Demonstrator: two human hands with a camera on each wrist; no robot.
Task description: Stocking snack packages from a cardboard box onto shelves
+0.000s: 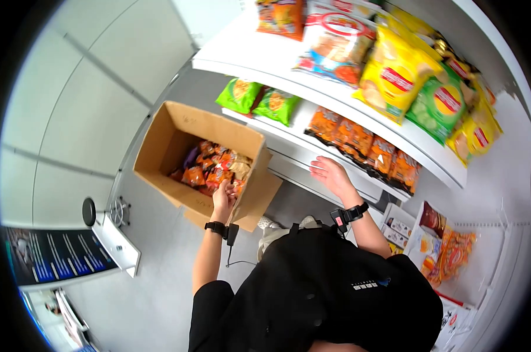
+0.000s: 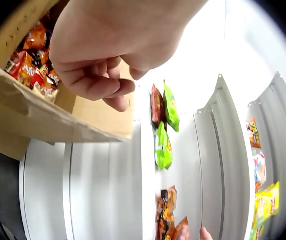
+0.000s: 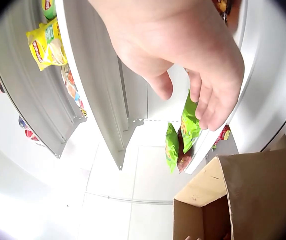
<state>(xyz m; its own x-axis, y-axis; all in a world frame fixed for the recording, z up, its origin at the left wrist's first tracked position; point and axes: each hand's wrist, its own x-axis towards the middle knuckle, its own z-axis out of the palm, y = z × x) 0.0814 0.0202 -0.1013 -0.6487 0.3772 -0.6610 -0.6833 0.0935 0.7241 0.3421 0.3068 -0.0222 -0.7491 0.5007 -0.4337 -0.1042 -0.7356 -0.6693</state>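
The left hand (image 1: 224,198) is over the near side of an open cardboard box (image 1: 154,144), with small orange and red packets (image 1: 193,176) inside. Its fingers hang loosely curled in the left wrist view, with nothing visible in them. The right hand (image 1: 331,175), fingers extended and thumb apart, is in front of the lower shelf (image 1: 296,136), near orange bags (image 1: 353,139); it holds nothing. Two green bags (image 1: 277,105) stand at that shelf's left end with a dark red bag between them, clearer beside the right hand (image 3: 203,65) in the right wrist view.
The upper shelf (image 1: 265,64) carries yellow, green and other chip bags (image 1: 388,73). A bin of snack bags (image 1: 453,252) is at the right. A small white table (image 1: 117,243) and a screen (image 1: 60,255) are at the left. Grey floor (image 1: 160,258) lies below the box.
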